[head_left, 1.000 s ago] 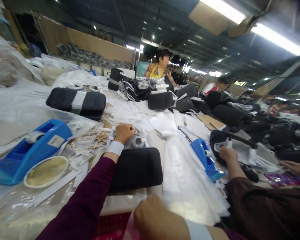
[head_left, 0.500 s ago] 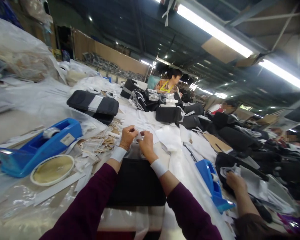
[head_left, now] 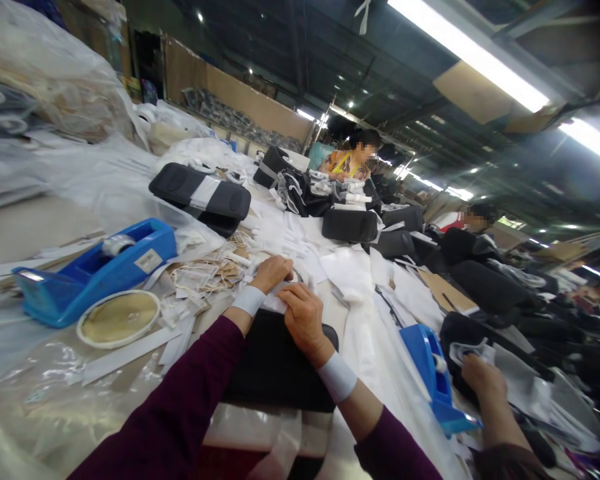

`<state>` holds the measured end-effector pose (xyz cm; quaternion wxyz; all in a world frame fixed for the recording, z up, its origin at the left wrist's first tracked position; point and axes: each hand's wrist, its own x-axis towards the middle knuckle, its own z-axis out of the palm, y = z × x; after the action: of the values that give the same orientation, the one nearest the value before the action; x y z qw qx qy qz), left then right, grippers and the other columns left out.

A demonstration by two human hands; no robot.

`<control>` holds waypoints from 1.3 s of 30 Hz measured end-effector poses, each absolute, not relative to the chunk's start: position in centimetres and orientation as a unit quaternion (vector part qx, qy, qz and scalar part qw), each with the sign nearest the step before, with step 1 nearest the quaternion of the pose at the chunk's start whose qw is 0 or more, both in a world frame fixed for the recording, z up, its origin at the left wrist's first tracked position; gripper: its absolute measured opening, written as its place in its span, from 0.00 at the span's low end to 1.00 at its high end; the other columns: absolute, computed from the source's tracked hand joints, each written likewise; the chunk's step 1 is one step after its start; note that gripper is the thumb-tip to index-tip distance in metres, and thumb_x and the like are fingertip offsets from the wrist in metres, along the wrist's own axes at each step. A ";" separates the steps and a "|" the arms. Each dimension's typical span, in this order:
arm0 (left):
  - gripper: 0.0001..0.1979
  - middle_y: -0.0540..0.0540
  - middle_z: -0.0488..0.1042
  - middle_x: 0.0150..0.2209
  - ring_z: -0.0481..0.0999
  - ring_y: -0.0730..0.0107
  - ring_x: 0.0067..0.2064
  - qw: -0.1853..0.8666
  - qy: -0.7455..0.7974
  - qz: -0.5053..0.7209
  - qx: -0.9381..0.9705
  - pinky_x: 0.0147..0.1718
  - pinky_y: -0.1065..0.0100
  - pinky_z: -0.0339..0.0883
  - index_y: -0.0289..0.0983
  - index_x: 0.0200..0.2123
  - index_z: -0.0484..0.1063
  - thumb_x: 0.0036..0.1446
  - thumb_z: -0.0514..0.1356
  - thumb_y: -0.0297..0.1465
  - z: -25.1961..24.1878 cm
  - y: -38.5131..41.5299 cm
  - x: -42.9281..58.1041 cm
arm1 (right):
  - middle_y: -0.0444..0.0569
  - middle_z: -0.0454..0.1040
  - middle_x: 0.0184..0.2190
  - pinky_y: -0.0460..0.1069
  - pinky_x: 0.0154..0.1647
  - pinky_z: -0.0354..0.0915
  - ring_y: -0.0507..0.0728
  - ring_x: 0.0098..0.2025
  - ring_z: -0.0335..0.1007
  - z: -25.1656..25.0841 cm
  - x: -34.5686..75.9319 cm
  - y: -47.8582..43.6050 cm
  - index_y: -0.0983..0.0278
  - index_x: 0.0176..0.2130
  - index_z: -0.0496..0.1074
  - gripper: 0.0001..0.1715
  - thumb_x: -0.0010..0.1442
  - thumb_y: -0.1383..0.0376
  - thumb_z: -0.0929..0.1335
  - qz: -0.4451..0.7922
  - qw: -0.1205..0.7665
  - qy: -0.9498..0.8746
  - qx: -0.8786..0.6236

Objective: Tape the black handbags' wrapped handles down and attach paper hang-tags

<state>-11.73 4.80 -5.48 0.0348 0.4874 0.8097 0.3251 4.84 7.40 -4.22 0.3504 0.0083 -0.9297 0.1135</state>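
Observation:
A black flat case (head_left: 275, 363) lies in front of me, its near edge towards my body. At its far edge a thin whitish piece (head_left: 275, 301), paper or film, shows between my hands. My left hand (head_left: 271, 273) is closed just beyond the case, its fingertips bunched; what they pinch is hidden. My right hand (head_left: 304, 319) bends over the far right part of the case, fingers pressed together at the whitish piece. Pale bands circle both wrists.
Left are a blue tape dispenser (head_left: 100, 267), a round tub lid (head_left: 120, 319) and paper scraps. Right stands another blue tape dispenser (head_left: 435, 380), beside a co-worker's hand (head_left: 483, 380) on a dark case. A strapped black case (head_left: 200, 197) and more cases (head_left: 350, 225) lie beyond.
My fingertips were raised together over the far edge; now my right hand has come lower and nearer over the case, and my left hand has turned over. The view has shifted slightly.

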 end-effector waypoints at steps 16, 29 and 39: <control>0.18 0.33 0.78 0.44 0.77 0.53 0.49 0.029 0.871 0.159 0.464 0.46 0.57 0.67 0.32 0.42 0.77 0.63 0.51 0.36 -4.3 5.6 -10.0 | 0.51 0.74 0.37 0.50 0.38 0.66 0.56 0.40 0.66 -5.9 11.9 3.8 0.67 0.39 0.72 0.12 0.66 0.71 0.60 0.024 0.253 -0.955 0.155; 0.19 0.33 0.79 0.41 0.77 0.48 0.46 -0.042 0.858 0.134 0.494 0.44 0.56 0.67 0.34 0.39 0.80 0.55 0.51 0.34 -5.3 6.1 -8.7 | 0.57 0.73 0.53 0.56 0.61 0.65 0.62 0.61 0.62 -9.2 14.7 2.6 0.72 0.52 0.71 0.17 0.66 0.72 0.61 0.008 0.256 -0.959 0.126; 0.17 0.35 0.80 0.36 0.79 0.50 0.41 -0.071 0.854 0.141 0.495 0.40 0.58 0.68 0.36 0.34 0.80 0.54 0.52 0.34 -5.5 6.0 -8.9 | 0.54 0.75 0.51 0.55 0.60 0.65 0.58 0.58 0.66 -10.2 15.4 1.9 0.68 0.50 0.72 0.15 0.64 0.70 0.63 0.040 0.281 -0.949 0.135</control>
<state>-8.90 6.00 -5.47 -0.0707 0.4954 0.8541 0.1413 15.38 1.89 -10.19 0.2810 0.1347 -0.9494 0.0399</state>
